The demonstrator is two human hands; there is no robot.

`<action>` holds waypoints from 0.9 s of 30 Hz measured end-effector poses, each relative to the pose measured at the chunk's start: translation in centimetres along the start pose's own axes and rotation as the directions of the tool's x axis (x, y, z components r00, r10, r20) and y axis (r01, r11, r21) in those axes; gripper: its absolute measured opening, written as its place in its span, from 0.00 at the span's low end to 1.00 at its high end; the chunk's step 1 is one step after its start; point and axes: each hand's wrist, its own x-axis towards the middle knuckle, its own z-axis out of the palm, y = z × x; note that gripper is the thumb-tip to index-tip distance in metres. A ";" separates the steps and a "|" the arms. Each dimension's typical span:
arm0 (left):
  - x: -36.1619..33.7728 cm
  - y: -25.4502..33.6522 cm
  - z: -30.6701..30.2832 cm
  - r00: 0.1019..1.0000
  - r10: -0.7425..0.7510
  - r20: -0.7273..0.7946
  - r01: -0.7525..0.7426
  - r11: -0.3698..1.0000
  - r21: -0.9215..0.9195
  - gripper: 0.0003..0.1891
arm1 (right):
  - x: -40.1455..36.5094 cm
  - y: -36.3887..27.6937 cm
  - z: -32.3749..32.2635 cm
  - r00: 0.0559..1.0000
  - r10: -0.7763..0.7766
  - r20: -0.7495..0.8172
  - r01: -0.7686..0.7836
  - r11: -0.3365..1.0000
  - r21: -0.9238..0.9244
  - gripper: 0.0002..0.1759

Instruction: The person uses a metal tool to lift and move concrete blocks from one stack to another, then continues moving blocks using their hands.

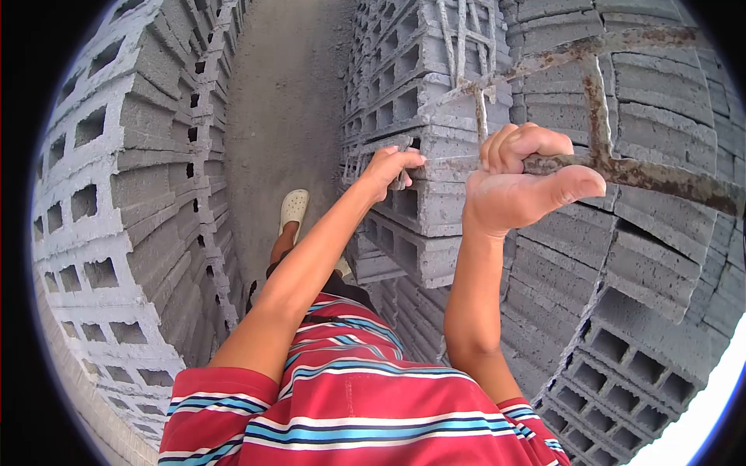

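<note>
A rusty metal frame [668, 180], ladder-like with two rails and crosspieces, slants across the upper right over stacked grey blocks. My right hand [528, 175] is closed round its lower rail, thumb stretched along the bar. Farther left, my left hand [388, 171] is closed on a small, rough grey piece [401, 183] beside the hollow ends of the middle block stack [444, 210]. Whether that piece belongs to the frame cannot be made out.
Tall walls of hollow blocks [148, 186] rise on the left, and more stacks [660, 101] stand on the right. A dusty path [284, 93] runs between. A light clog [294, 208] is on my foot. Thin bars [462, 39] rest against the middle stack.
</note>
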 end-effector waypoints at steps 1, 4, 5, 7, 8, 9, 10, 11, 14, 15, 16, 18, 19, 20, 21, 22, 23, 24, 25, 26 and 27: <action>0.1 0.0 0.0 1.000 -0.016 -0.006 0.016 1.000 -0.007 0.25 | 0.0 0.1 -0.1 1.000 -0.002 0.022 0.003 0.999 -0.052 0.38; -0.2 0.1 0.3 1.000 0.002 -0.031 -0.003 1.000 -0.026 0.25 | -0.8 1.4 -1.1 0.997 0.049 0.060 -0.035 0.977 -0.212 0.38; -0.3 -0.1 0.4 1.000 -0.005 -0.026 0.004 1.000 -0.024 0.26 | -1.4 2.8 -1.4 0.993 0.100 0.055 -0.083 0.961 -0.262 0.38; -0.2 0.2 0.3 1.000 -0.005 -0.028 0.005 1.000 -0.023 0.26 | -1.8 3.2 -0.7 0.993 0.115 0.027 -0.102 0.951 -0.293 0.38; 0.1 0.5 0.1 1.000 0.011 -0.025 -0.012 1.000 -0.014 0.26 | -2.0 2.8 -0.4 0.997 0.083 0.005 -0.079 0.958 -0.277 0.38; -0.1 0.6 0.1 1.000 0.014 -0.023 -0.015 1.000 -0.010 0.25 | -2.3 2.3 -0.1 0.998 0.063 -0.021 -0.066 0.961 -0.270 0.38; -0.5 0.4 0.2 1.000 0.010 -0.021 -0.010 1.000 -0.007 0.25 | -2.0 1.5 0.1 1.000 0.023 0.018 -0.017 0.967 -0.253 0.37; -0.5 0.4 0.3 0.999 -0.002 -0.047 0.001 1.000 -0.018 0.20 | -1.3 0.4 0.1 0.998 -0.021 0.052 0.033 0.971 -0.237 0.37; -0.5 0.4 0.4 1.000 -0.011 -0.023 0.010 1.000 -0.021 0.20 | -0.9 0.4 0.0 0.991 -0.098 0.085 0.118 0.956 -0.268 0.36; -0.4 0.3 0.4 0.999 -0.019 -0.030 0.018 0.999 -0.032 0.20 | -1.0 1.3 -0.1 0.990 -0.099 0.105 0.129 0.932 -0.337 0.36; -0.3 0.1 0.5 0.999 -0.019 -0.032 0.018 0.999 -0.026 0.22 | -1.1 1.7 -0.1 0.988 -0.097 0.124 0.140 0.904 -0.404 0.37; -0.2 0.2 0.4 0.999 -0.015 -0.042 0.014 1.000 -0.012 0.24 | -0.8 1.2 0.9 0.997 -0.077 -0.018 0.067 0.943 -0.326 0.39; -0.2 0.2 0.3 0.999 -0.013 -0.032 0.012 1.000 -0.015 0.23 | -0.6 0.7 1.0 0.998 -0.031 -0.046 0.017 0.963 -0.270 0.39; -0.3 0.2 0.3 1.000 -0.010 -0.023 0.009 1.000 -0.022 0.23 | -0.3 0.2 1.1 0.998 0.018 -0.068 -0.032 0.977 -0.213 0.39; -0.3 0.3 0.2 1.000 -0.004 -0.017 0.003 1.000 -0.031 0.22 | -0.1 -0.6 1.3 0.994 0.045 -0.101 -0.060 0.986 -0.158 0.39; -0.5 0.3 0.2 1.000 -0.010 -0.029 0.009 0.999 -0.037 0.22 | -0.1 -0.5 1.0 0.998 0.020 -0.062 -0.031 0.981 -0.190 0.39; -0.7 0.3 0.3 0.999 -0.017 -0.039 0.015 0.999 -0.041 0.22 | -0.2 -0.2 0.5 1.000 -0.005 -0.024 0.000 0.975 -0.222 0.39; -0.7 0.4 0.4 0.999 -0.020 -0.045 0.018 0.999 -0.044 0.22 | -0.2 0.1 0.2 0.999 -0.034 0.016 0.037 0.967 -0.251 0.39; -0.7 0.5 0.3 0.999 -0.020 -0.039 0.018 0.999 -0.034 0.23 | -0.5 0.5 0.1 1.000 -0.015 -0.004 0.013 0.966 -0.257 0.39; -0.8 0.6 0.4 0.999 -0.019 -0.031 0.018 1.000 -0.025 0.23 | -0.8 1.0 0.0 1.000 0.003 -0.023 -0.009 0.965 -0.263 0.39; -0.7 0.7 0.4 1.000 -0.015 -0.026 0.015 1.000 -0.018 0.23 | -1.0 1.4 0.1 0.999 0.021 -0.039 -0.030 0.963 -0.267 0.39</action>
